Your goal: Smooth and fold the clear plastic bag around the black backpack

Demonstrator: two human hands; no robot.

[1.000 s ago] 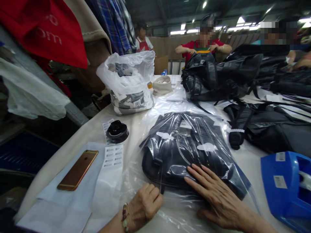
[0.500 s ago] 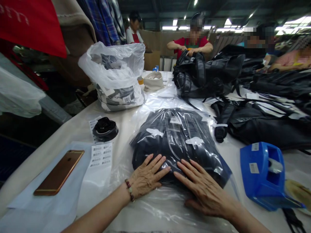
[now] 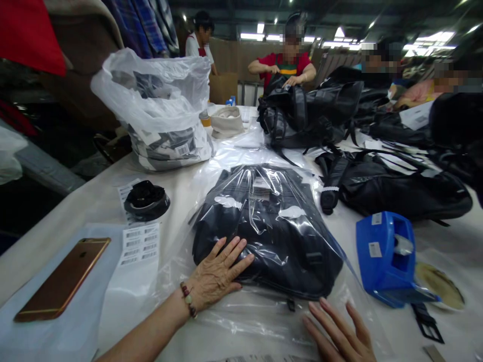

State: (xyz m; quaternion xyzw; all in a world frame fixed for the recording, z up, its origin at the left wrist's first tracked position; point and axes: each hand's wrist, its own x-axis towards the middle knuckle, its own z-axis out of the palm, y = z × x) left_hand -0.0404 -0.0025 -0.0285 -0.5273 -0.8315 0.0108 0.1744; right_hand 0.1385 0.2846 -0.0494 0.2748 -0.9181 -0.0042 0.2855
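A black bag [image 3: 279, 241] lies flat inside a clear plastic bag [image 3: 177, 271], whose loose end spreads toward me on the table. My left hand [image 3: 217, 274], with a beaded bracelet at the wrist, rests on the plastic over the bag's near left edge. Its fingers are spread and hold nothing. My right hand [image 3: 339, 332] is off the black bag, just below its near right edge, over the plastic's loose end. Its fingers are apart and empty. A small black buckle [image 3: 290, 304] pokes out at the bag's near edge.
On the left lie a brown phone [image 3: 66, 279], barcode label sheets [image 3: 139, 244] and a black strap roll [image 3: 147, 201]. A blue tape dispenser [image 3: 385, 259] stands right. Behind are a stuffed white plastic bag [image 3: 151, 110], more black bags [image 3: 400, 186] and co-workers [image 3: 294, 65].
My right hand has lifted off the black bag and moved toward me and to the right. My left hand stays on the bag. The view has shifted slightly to the right.
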